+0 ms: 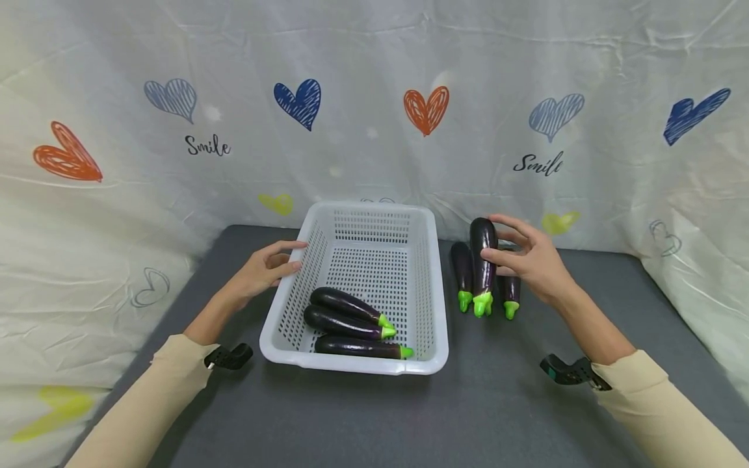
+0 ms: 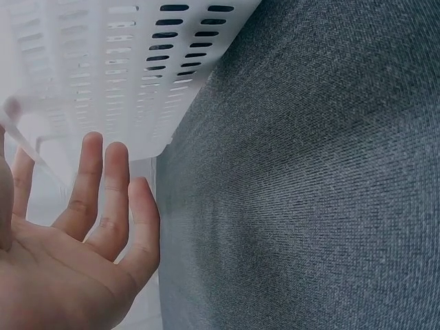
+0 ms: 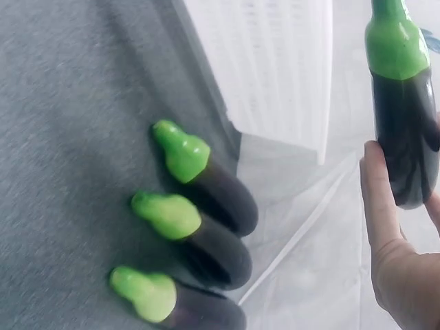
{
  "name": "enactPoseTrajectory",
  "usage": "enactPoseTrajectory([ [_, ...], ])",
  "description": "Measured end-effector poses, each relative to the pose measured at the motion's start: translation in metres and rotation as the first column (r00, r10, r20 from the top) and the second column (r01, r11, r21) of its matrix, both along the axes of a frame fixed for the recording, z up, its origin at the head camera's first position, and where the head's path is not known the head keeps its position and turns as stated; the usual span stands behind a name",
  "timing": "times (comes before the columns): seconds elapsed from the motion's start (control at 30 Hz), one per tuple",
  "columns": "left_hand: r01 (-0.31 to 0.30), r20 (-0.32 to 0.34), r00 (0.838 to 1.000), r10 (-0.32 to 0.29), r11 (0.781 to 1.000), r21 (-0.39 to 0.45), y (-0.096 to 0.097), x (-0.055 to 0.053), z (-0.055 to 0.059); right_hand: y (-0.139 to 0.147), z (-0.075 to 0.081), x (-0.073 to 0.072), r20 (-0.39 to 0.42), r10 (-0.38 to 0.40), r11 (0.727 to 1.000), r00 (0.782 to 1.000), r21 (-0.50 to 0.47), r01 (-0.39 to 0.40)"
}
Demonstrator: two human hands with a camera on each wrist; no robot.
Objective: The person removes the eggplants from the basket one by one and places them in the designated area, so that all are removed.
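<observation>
A white perforated plastic basket (image 1: 437, 286) stands on the dark table, with three eggplants (image 1: 357, 346) lying in its near part. At its left rim is my left hand (image 1: 257, 274), fingertips right at the edge; in the left wrist view the fingers (image 2: 115, 199) extend loosely along the outer wall. Right of the basket, my right hand (image 1: 529, 260) holds a dark purple eggplant (image 1: 484, 250) between thumb and fingers, its green stem end toward me. In the right wrist view this eggplant (image 3: 402, 117) is raised above three others (image 3: 213, 258) on the table.
Behind the table (image 1: 374, 416) hangs a pale curtain (image 1: 363, 156) printed with hearts and "Smile". A black strap (image 1: 228, 357) is on the left wrist and another strap (image 1: 576, 372) on the right. The loose eggplants (image 1: 462, 270) lie close to the table's far edge.
</observation>
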State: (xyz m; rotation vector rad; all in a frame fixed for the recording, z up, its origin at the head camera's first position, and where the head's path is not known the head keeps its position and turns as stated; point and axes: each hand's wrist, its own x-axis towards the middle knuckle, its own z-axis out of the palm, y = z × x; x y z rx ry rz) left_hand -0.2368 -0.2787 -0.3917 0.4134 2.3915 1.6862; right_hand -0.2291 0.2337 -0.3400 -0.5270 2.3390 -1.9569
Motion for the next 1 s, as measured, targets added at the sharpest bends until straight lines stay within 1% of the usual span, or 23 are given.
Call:
enactPoseTrajectory([
  [0.13,-0.002,0.000,1.000,0.002,1.000,0.000,0.000,0.000,0.000,0.008,-0.003,0.004,-0.005,-0.025,0.999,1.000,-0.032,0.024],
  [0.37,0.004,-0.010,1.000,-0.004,1.000,-0.005,0.001,0.001,0.001,0.021,-0.008,0.010,0.023,-0.036,0.996,0.999,-0.075,0.038],
  [0.6,0.005,-0.008,1.000,-0.005,1.000,-0.002,0.000,0.002,0.000,0.031,-0.011,0.015,0.026,-0.033,0.999,0.999,-0.004,0.033],
  [0.77,0.007,-0.005,1.000,-0.007,1.000,0.006,0.000,0.002,-0.001,0.039,-0.014,0.018,0.034,-0.015,1.000,0.999,0.013,0.014],
  [0.87,0.008,-0.002,1.000,-0.008,1.000,0.010,0.000,0.001,-0.001,0.045,-0.017,0.019,0.018,-0.004,1.000,1.000,0.026,0.004],
  [1.0,0.006,-0.002,1.000,-0.006,1.000,0.007,0.000,0.001,0.000,0.056,-0.025,0.020,-0.010,-0.018,0.997,1.000,0.071,0.019],
])
